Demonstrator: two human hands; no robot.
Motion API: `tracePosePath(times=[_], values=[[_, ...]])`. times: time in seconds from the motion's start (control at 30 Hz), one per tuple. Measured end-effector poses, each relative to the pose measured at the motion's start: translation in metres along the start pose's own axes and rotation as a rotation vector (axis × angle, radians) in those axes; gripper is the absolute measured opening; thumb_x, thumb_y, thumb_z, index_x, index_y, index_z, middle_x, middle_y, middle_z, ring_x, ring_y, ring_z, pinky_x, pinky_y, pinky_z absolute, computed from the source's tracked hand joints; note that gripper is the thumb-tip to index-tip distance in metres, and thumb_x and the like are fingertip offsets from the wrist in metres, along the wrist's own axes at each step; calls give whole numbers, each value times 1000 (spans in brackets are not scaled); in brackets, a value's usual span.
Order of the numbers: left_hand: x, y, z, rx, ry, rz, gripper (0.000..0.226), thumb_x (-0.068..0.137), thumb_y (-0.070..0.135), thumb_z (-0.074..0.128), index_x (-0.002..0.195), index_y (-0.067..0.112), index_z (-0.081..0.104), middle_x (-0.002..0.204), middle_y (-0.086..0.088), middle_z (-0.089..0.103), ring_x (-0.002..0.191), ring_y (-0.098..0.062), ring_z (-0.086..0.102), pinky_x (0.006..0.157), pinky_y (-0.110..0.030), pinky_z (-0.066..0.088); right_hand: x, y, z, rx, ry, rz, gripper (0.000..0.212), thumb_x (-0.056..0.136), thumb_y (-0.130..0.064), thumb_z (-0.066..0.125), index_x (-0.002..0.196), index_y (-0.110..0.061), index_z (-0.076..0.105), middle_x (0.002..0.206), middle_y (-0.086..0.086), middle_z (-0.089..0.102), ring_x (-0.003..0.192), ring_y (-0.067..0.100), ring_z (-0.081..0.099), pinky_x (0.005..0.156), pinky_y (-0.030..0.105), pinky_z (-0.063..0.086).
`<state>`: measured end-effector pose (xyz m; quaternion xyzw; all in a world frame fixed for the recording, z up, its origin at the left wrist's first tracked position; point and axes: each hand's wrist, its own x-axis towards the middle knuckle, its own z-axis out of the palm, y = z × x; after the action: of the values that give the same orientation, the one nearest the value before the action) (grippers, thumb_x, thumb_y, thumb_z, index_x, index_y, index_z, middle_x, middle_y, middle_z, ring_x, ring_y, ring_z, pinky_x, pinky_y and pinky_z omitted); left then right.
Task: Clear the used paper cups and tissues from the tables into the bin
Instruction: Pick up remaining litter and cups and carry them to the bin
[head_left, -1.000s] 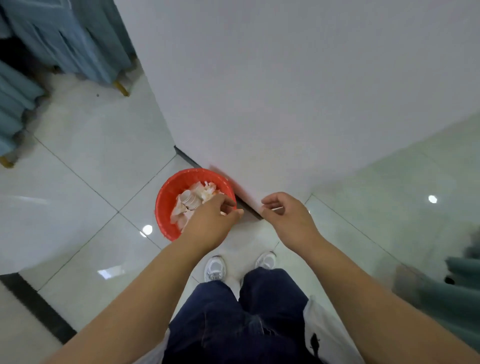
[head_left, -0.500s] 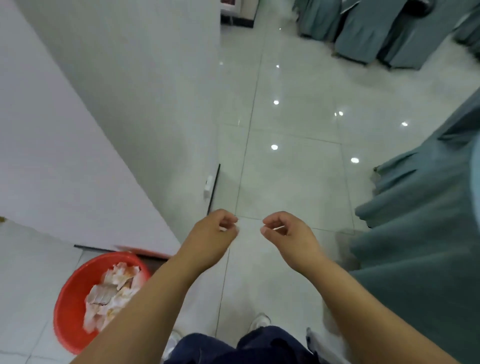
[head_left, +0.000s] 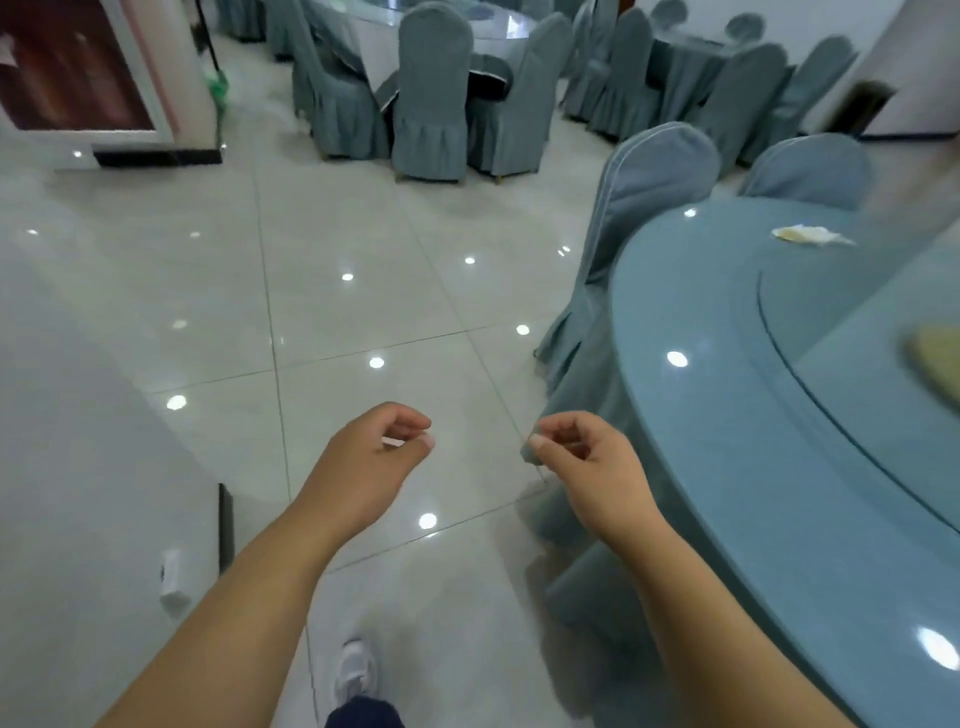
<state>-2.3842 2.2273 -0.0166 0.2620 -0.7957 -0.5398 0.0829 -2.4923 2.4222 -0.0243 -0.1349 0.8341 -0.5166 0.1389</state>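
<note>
- L hand (head_left: 371, 460) & R hand (head_left: 589, 460): both held out at waist height over the glossy pale floor tiles (head_left: 337, 312), fingers loosely curled, thumbs near forefingers. Nothing is seen gripped in either.
- Task's thing: one crumpled white paper tissue (head_left: 810, 235) is left lying on the far part of the round blue-grey glass-topped table (head_left: 727, 441), well apart from both hands.
- A blurred yellowish flat item (head_left: 935, 364) is seen on the raised round blue turntable (head_left: 883, 332); whether it is rubbish can't be told.
- No paper cups are visible. The bin is not in view, so it is judged to be behind or off to the side.
- Step judged: approach to the table for the next pick-up.
- Risks:
  - The tissue is light and flat, so it could be slid along the glass or only partly pinched, w/ bits dropped on the carry.
  - A blue-grey fabric-covered chair (head_left: 654, 208) stands btwn the open floor & the tissue; it could be bumped, or a long reach forced.
  - The floor looks slick, so a slip is possible if the walk is rushed.
  - The turntable could be spun if leaned on.
</note>
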Motion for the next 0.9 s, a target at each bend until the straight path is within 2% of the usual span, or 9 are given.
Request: tracePosePath(times=[0.13, 0.2, 0.4, 0.5, 0.77, 0.9], values=[[71, 34, 7, -11, -98, 93, 6, 87, 29, 64, 90, 35, 64, 96, 12, 65, 88, -11, 65, 77, -32, 51, 45, -17, -25, -10, 130, -8, 7, 86, -25, 68, 91, -28, 63, 83, -10, 65, 70, -2, 58, 61, 8, 43], [114, 55, 9, -15, -156, 155, 6, 87, 29, 65, 89, 35, 64, 96, 11, 65, 88, -13, 65, 76, -30, 51, 71, -29, -37, -15, 218, -6, 7, 87, -26, 67, 92, -26, 63, 83, -10, 64, 72, -1, 57, 58, 7, 43], [204, 123, 15, -1, -288, 314, 5, 87, 27, 64, 90, 31, 64, 95, 10, 65, 88, -13, 65, 74, -27, 47, 122, -66, -66, -7, 425, 21, 7, 86, -26, 68, 91, -28, 63, 85, -8, 66, 80, 9, 62, 66, 15, 44], [243, 157, 25, 0, -350, 413, 5, 88, 25, 64, 90, 29, 64, 93, 10, 65, 86, -13, 64, 73, -26, 47, 144, -77, -81, 23, 531, 26, 7, 86, -27, 67, 90, -30, 63, 86, -8, 67, 81, 9, 62, 65, 15, 45], [320, 211, 81, 77, -524, 560, 7, 88, 25, 64, 89, 31, 64, 91, 12, 66, 83, -14, 65, 67, -26, 51, 196, -67, -122, 51, 722, 121, 7, 86, -28, 67, 92, -28, 63, 89, -5, 67, 84, 12, 62, 74, 26, 51], [367, 243, 117, 135, -574, 644, 6, 88, 27, 64, 92, 31, 64, 92, 11, 66, 85, -9, 63, 71, -23, 47, 237, -51, -151, 92, 810, 118, 6, 85, -26, 68, 90, -26, 64, 86, -2, 67, 77, 11, 59, 69, 24, 48]])
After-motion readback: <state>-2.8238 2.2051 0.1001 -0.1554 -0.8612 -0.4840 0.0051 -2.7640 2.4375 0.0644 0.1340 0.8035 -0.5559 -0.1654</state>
